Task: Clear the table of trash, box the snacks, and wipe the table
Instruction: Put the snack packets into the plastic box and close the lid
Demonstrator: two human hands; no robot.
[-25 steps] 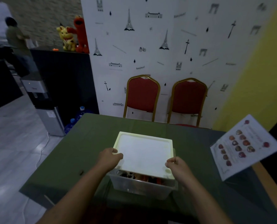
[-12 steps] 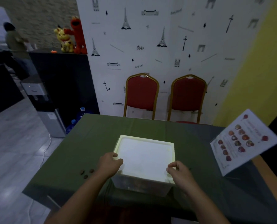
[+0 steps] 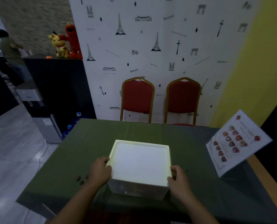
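Your left hand (image 3: 100,171) grips the left edge of the white lid (image 3: 140,163), fingers curled onto its rim, and your right hand (image 3: 178,178) grips the lid's near right corner the same way. The lid lies flat on the clear plastic box (image 3: 137,190), which stands on the green-covered worktop (image 3: 89,143) close to its near edge, about midway between the left and right edges. Only the box's front wall shows below the lid; it is dim and cloudy, so you cannot make out what is inside. Three small dark crumbs (image 3: 81,179) lie on the cloth just left of your left wrist; what they are is too small to tell. A printed sheet (image 3: 236,143) with pictures of round items stands tilted at the worktop's right edge, its text unreadable. Two red chairs (image 3: 137,97) stand beyond the far edge against the patterned wall. Your forearms are cut off by the bottom of the frame.
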